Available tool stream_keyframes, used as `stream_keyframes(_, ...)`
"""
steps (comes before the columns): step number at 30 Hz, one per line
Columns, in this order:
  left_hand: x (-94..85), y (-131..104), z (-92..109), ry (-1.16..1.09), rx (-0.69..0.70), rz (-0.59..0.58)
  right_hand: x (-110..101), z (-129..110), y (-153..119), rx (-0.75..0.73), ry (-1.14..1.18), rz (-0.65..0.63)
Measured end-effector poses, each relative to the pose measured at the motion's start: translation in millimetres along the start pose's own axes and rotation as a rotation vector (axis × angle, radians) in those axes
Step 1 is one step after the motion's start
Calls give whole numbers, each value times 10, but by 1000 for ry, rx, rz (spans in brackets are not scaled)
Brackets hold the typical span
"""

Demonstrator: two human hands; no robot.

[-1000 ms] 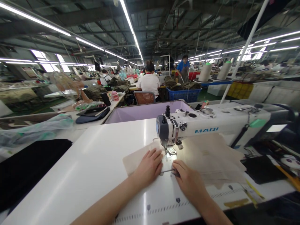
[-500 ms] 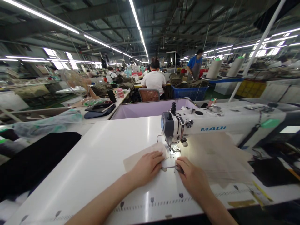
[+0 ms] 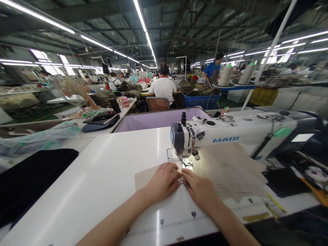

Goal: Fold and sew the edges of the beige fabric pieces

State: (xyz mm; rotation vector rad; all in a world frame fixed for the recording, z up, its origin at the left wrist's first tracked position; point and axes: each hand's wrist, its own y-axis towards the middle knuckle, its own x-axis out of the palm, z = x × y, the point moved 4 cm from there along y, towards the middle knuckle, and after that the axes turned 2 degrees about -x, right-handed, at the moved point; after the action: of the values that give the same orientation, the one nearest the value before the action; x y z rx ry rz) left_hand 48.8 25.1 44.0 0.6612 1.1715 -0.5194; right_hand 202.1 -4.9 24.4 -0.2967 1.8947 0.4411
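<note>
My left hand [image 3: 164, 179] bears on a beige fabric piece [image 3: 143, 177], its fingers bent together at the piece's right edge just in front of the needle. Close against it, my right hand [image 3: 201, 189] has its fingertips at the same edge. A small dark metal tool [image 3: 186, 183] shows under the right fingers; its kind is mostly hidden. Both hands are before the presser foot [image 3: 187, 163] of a white sewing machine [image 3: 225, 131], whose lamp lights the spot. A larger beige fabric sheet [image 3: 228, 167] lies under the machine arm, right of the needle.
Black fabric [image 3: 36, 181] lies at the left, black pieces [image 3: 284, 181] at the right. A ruler strip [image 3: 176, 223] runs along the front of the white table [image 3: 115, 164]. Behind stands a lilac bin [image 3: 159, 119]. Two thread cones [image 3: 226, 76] stand at back right. Other people work farther off.
My right hand has moved left, up to my left hand. The gap between them has closed, and the left fingers are more bent. The view has shifted slightly right.
</note>
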Motion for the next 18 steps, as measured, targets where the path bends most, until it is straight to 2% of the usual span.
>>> stream_keyframes(5, 94, 2, -41, 46, -84, -41, 12, -9, -37, 5, -28, -23)
stream_keyframes(9, 83, 5, 37, 66, -43, -57, 39, -21, -125, -3, -42, -16)
stream_keyframes(18, 135, 162, -16, 62, -29, 15, -10, 62, -31, 64, -51, -22)
